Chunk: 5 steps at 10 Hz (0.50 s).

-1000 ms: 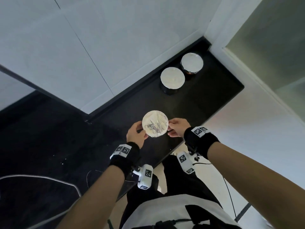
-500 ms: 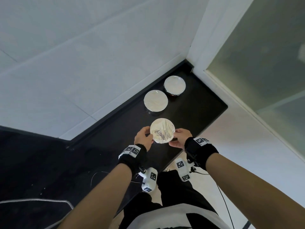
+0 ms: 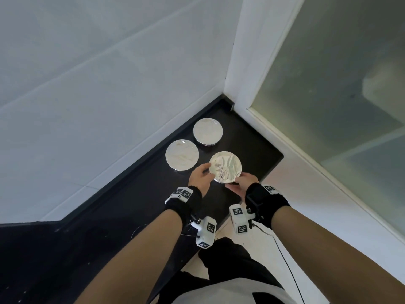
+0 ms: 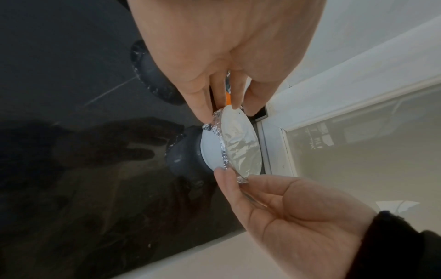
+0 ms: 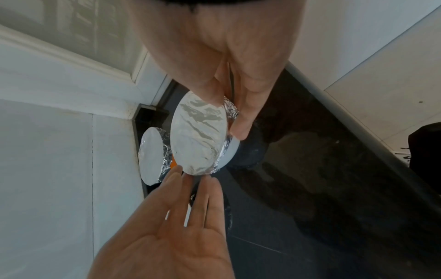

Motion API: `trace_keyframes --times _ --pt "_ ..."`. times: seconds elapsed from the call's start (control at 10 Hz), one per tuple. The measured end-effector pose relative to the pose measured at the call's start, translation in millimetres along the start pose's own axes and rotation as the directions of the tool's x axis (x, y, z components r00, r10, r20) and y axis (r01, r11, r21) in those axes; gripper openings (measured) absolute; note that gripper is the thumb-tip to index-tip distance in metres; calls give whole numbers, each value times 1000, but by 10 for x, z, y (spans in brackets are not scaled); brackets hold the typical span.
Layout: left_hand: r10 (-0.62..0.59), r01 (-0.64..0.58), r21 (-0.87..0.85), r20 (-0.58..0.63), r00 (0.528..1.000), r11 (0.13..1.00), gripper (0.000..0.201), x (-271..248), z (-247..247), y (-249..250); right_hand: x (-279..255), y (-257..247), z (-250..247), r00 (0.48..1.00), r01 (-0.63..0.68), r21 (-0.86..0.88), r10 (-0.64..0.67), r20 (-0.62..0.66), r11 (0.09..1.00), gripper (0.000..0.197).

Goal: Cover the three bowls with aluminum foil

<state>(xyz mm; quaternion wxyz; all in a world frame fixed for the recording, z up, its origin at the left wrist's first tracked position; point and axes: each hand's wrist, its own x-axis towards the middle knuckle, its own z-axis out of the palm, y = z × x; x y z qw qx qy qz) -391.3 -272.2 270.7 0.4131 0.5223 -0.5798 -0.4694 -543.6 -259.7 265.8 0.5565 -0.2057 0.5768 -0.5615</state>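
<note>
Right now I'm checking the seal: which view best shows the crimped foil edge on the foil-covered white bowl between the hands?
Left wrist: the crimped foil edge shows side-on along the rim, with the white bowl bare beneath. Right wrist catches a shorter stretch, partly behind the right hand. Head sees only the foil top.

Thin metal foil [image 3: 225,166] over the held bowl [image 4: 210,151]: bright, softly creased on top, crumpled rough round the rim. Bowl wall beneath white, smooth, matt. Same shiny foil, flatter, on the middle bowl [image 3: 182,155] and the far bowl [image 3: 207,131]. Table [image 3: 252,137] black, polished, mirror-glossy like stone. Wall tiles [image 3: 87,84] white, smooth, faintly sheened. Glass panel [image 3: 328,106] frosted. Wristbands [image 3: 188,205] black, fuzzy cloth.
</note>
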Motion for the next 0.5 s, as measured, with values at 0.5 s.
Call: trace_keyframes --times 0.5 --pt "300 -304 102 59 952 947 35 -113 27 1113 -455 -881 -57 974 72 77 -87 210 994 39"
